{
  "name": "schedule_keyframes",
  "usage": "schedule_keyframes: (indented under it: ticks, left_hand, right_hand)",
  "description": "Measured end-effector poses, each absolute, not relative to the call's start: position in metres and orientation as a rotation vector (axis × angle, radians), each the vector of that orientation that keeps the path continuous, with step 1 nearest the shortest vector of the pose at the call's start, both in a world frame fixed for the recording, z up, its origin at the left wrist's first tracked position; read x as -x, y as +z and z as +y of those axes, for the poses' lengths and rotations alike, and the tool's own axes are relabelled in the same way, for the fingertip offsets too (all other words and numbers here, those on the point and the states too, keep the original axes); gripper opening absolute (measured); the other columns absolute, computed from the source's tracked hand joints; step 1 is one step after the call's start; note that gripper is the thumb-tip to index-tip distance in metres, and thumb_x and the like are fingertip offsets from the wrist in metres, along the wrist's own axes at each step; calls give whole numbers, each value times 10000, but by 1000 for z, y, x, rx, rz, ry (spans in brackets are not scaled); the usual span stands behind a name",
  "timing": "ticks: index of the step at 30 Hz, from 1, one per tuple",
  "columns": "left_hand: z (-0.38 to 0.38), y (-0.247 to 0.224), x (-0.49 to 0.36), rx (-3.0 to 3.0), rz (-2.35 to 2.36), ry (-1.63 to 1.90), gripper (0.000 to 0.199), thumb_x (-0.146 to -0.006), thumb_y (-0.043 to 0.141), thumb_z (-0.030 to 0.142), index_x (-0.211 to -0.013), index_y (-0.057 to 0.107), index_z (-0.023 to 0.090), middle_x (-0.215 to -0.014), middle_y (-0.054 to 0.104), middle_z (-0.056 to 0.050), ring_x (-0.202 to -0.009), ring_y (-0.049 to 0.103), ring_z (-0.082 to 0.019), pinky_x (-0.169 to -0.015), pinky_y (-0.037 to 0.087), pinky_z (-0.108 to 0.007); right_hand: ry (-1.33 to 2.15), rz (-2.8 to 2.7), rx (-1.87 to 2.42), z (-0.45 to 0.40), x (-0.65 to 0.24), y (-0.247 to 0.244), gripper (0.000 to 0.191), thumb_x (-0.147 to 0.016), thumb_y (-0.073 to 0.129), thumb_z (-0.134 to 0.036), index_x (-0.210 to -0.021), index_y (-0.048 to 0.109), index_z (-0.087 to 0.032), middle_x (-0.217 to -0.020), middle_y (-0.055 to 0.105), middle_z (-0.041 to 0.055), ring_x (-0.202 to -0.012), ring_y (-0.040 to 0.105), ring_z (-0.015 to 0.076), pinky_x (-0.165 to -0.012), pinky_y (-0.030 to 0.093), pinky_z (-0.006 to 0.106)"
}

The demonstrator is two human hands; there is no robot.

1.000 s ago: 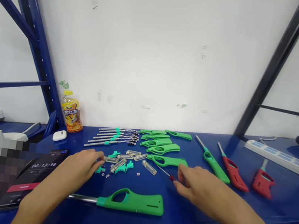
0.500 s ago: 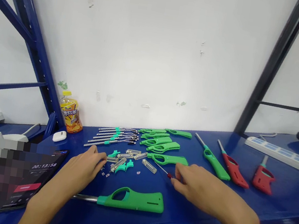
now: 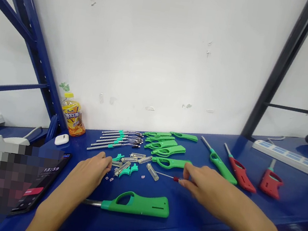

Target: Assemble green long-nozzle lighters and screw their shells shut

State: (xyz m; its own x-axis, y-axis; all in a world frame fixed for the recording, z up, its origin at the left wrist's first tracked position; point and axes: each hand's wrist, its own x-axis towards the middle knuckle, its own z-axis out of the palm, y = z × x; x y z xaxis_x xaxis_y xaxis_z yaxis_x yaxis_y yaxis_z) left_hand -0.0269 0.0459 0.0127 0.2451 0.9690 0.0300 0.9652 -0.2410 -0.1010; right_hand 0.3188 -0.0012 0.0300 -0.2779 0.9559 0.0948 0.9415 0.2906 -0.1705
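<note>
My right hand (image 3: 199,180) pinches the red handle of a thin screwdriver (image 3: 174,178), whose shaft points left toward a clear fuel tank (image 3: 152,172). My left hand (image 3: 95,170) is closed beside the small parts at centre left; what its fingertips hold, if anything, is hidden. Near them are more clear tanks (image 3: 122,168), teal triggers (image 3: 134,169) and tiny pale pieces (image 3: 111,179). A green lighter (image 3: 143,205) lies in front, its metal tube passing behind my left forearm. Behind are green casing halves (image 3: 162,145) and metal tubes with wires (image 3: 109,146).
One green lighter (image 3: 223,168) and two red lighters (image 3: 242,175) lie at the right, near a white power strip (image 3: 295,158). At the left are a phone (image 3: 42,183), a white earphone case (image 3: 61,139) and a drink bottle (image 3: 74,117). A wall stands behind.
The screwdriver has turned to lie nearly level, its handle still in my right hand. My left hand has moved slightly right, with its fingers drawn closer together.
</note>
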Motion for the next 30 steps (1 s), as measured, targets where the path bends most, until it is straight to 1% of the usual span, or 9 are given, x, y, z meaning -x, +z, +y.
schedule_keyframes:
  ticks: [5, 8, 13, 16, 18, 20, 24, 27, 30]
  left_hand:
    - [45, 12, 27, 2391, -1862, 72, 282, -1063, 335, 152, -993, 602, 214, -1012, 633, -74, -813, 687, -250, -628, 364, -322]
    - [42, 16, 24, 2400, -1851, 58, 286, -1053, 327, 133, -990, 594, 214, -1009, 633, -75, -841, 686, -249, -658, 392, -325]
    - [38, 22, 22, 2402, -1873, 11, 309, -1067, 304, 179, -1001, 604, 217, -1010, 647, -86, -887, 693, -253, -711, 449, -333]
    - [39, 21, 26, 2417, -1885, -33, 333, -1067, 294, 186, -1079, 625, 226, -1059, 660, -92, -969, 696, -255, -798, 486, -347]
    - [40, 21, 31, 2438, -1893, -46, 319, -1061, 316, 198, -1094, 631, 236, -1076, 665, -88, -996, 693, -253, -840, 496, -356]
    - [40, 20, 34, 2459, -1902, -46, 283, -1057, 349, 234, -1062, 633, 235, -1072, 665, -86, -988, 690, -261, -856, 502, -374]
    - [40, 21, 35, 2473, -1929, -41, 235, -1043, 403, 286, -1018, 629, 229, -1064, 659, -87, -981, 682, -285, -859, 504, -412]
    - [40, 21, 35, 2476, -1935, -36, 178, -1017, 452, 264, -1039, 625, 230, -1082, 660, -85, -1007, 679, -287, -858, 501, -406]
    - [41, 20, 35, 2485, -1922, -34, 168, -1005, 459, 215, -1054, 619, 223, -1098, 653, -85, -1021, 673, -280, -868, 496, -396]
  right_hand:
    - [-35, -2247, 1762, -7, -321, 38, 139, -1019, 578, -352, -923, 611, -258, -761, 715, 22, -735, 682, 269, -647, 362, 349]
    - [-93, -2203, 1769, -11, -321, 46, 153, -1028, 563, -384, -934, 606, -271, -771, 735, 16, -744, 705, 272, -636, 369, 336]
    - [-161, -2165, 1665, -16, -320, 61, 213, -1055, 507, -431, -952, 634, -294, -741, 742, -4, -646, 693, 240, -595, 372, 323]
    - [-197, -2150, 1525, -18, -316, 66, 265, -1075, 470, -454, -985, 662, -295, -813, 769, 5, -663, 705, 223, -607, 400, 320]
    - [-212, -2143, 1455, -19, -315, 68, 268, -1079, 467, -449, -1008, 671, -291, -867, 784, 11, -693, 716, 220, -624, 415, 318]
    - [-219, -2143, 1413, -20, -314, 68, 250, -1078, 479, -437, -1008, 670, -291, -892, 786, 5, -709, 717, 215, -634, 420, 316]
    - [-213, -2172, 1381, -20, -313, 68, 230, -1077, 500, -428, -990, 664, -293, -870, 777, -20, -689, 704, 194, -640, 419, 311]
    - [-203, -2198, 1364, -19, -312, 69, 248, -1080, 492, -428, -986, 672, -285, -869, 778, -13, -691, 706, 185, -643, 426, 305]
    - [-204, -2195, 1357, -20, -310, 69, 266, -1085, 483, -435, -982, 678, -285, -847, 772, -13, -678, 702, 181, -625, 423, 299]
